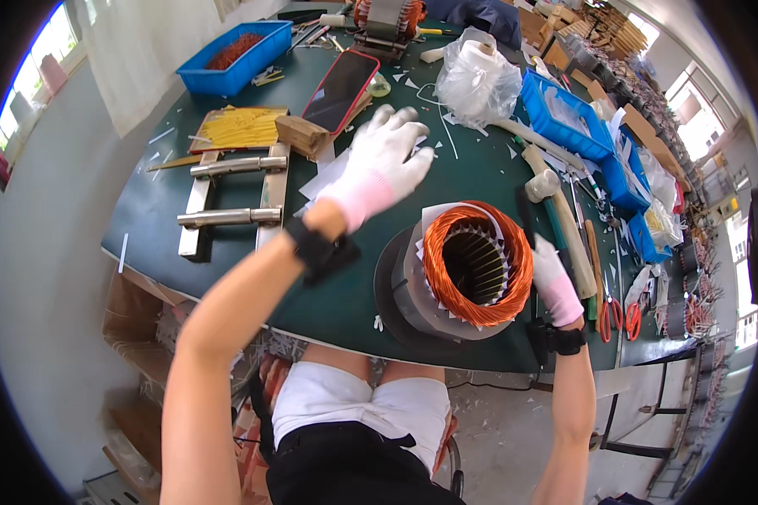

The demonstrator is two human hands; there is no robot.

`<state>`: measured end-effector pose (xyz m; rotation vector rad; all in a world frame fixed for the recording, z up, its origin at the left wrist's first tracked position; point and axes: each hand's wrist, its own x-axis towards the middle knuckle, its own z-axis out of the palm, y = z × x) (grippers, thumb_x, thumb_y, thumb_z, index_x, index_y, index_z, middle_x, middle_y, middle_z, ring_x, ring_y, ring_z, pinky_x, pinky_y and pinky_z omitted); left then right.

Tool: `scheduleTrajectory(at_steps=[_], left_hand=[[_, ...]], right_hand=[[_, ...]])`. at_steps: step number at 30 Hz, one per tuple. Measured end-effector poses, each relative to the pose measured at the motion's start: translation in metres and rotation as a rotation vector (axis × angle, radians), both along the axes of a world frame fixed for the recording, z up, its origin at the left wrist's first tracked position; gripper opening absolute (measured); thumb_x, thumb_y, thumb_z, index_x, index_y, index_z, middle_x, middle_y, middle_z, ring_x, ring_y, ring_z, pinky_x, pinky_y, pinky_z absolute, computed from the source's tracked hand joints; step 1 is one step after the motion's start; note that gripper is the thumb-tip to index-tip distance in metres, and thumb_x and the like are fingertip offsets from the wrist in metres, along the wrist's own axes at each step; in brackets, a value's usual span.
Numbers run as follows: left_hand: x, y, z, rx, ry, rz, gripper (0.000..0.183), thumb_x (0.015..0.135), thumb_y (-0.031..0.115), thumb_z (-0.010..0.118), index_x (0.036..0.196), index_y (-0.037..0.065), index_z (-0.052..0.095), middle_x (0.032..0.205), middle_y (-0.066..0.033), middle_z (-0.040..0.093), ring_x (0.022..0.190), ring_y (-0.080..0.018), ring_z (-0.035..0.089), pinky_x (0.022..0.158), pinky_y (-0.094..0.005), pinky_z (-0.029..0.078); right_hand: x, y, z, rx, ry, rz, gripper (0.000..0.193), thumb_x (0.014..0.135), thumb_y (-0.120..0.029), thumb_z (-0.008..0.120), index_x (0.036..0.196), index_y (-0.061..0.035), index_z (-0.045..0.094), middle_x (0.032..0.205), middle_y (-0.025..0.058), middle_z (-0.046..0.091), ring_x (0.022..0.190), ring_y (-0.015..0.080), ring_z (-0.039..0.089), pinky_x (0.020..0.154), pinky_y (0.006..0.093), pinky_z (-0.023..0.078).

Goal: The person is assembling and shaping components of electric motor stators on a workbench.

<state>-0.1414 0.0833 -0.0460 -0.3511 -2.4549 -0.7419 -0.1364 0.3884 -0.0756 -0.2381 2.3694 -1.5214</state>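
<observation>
A motor stator [400,282] stands upright on a dark round base in front of me, with a thick ring of copper winding [440,295] at its top. White insulating paper [436,215] sticks out around the coils. My left hand [387,160], in a white glove with a pink cuff, is over the table beyond the stator; its fingers are spread and nothing shows in them. My right hand [552,273], gloved alike, is at the stator's right side beside a dark narrow piece [526,217]. Its fingers are partly hidden, so their grip is unclear.
Left lie a metal frame with two rods [232,217], yellow strips [240,128] and a phone [339,91] propped on a wooden block [305,137]. Right are a mallet [543,185], red-handled scissors [611,320] and blue bins [567,118]. Another stator [387,21] stands far back.
</observation>
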Motion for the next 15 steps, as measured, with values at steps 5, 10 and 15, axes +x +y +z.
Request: scheduleTrajectory(at_steps=[5, 10, 15], left_hand=[[-0.009, -0.024, -0.06, -0.609, -0.296, 0.092, 0.049, 0.085, 0.033, 0.05, 0.125, 0.004, 0.054, 0.13, -0.012, 0.051, 0.135, -0.0323, 0.027, 0.112, -0.0515, 0.014], [0.092, -0.017, -0.051, -0.402, -0.185, -0.036, 0.045, 0.073, 0.02, 0.064, 0.112, 0.0, 0.056, 0.107, -0.0155, 0.055, 0.124, -0.0355, 0.039, 0.109, -0.0519, 0.022], [0.189, -0.016, -0.06, -0.193, -0.305, -0.178, 0.056, 0.062, 0.028, 0.073, 0.111, 0.007, 0.057, 0.101, -0.0125, 0.053, 0.112, -0.0324, 0.047, 0.101, -0.0478, 0.036]], right_hand=[[0.016, -0.02, 0.067, -0.053, 0.253, 0.038, 0.031, 0.095, -0.019, 0.045, 0.115, 0.002, 0.054, 0.103, 0.0105, 0.062, 0.092, 0.0158, 0.059, 0.084, 0.0295, 0.047], [0.042, -0.047, 0.096, -0.099, 0.307, -0.012, 0.031, 0.095, -0.017, 0.042, 0.118, 0.0016, 0.054, 0.107, 0.0134, 0.062, 0.109, 0.0219, 0.056, 0.092, 0.0331, 0.045], [0.046, -0.086, 0.083, 0.262, 0.515, 0.026, 0.026, 0.095, -0.008, 0.043, 0.114, 0.0015, 0.057, 0.102, 0.0089, 0.062, 0.093, 0.0143, 0.057, 0.086, 0.0281, 0.044]])
